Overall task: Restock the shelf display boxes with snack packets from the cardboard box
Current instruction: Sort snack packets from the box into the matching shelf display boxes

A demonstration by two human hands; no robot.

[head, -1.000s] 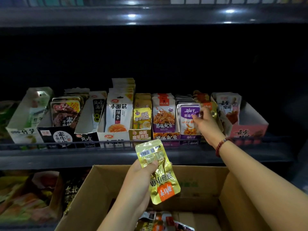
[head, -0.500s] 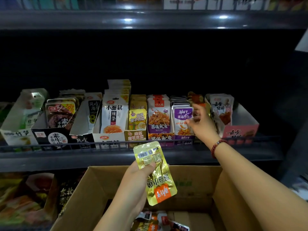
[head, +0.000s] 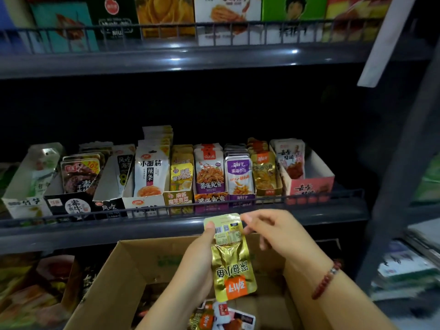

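Gold foil snack packet (head: 232,258), upside down: pinched by left hand (head: 198,256) over brown cardboard box (head: 123,277). Right hand (head: 273,232) fingers at packet's top edge; grip unclear.

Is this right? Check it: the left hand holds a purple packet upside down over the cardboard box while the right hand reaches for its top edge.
Wrong colour. The head view shows the left hand holding a gold packet, not purple, upside down over the cardboard box, with the right hand at its top edge.

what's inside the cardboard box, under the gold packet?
Inside the cardboard box: a few loose snack packets at the bottom, gold and white ones. The arms and the held gold packet cover the rest.
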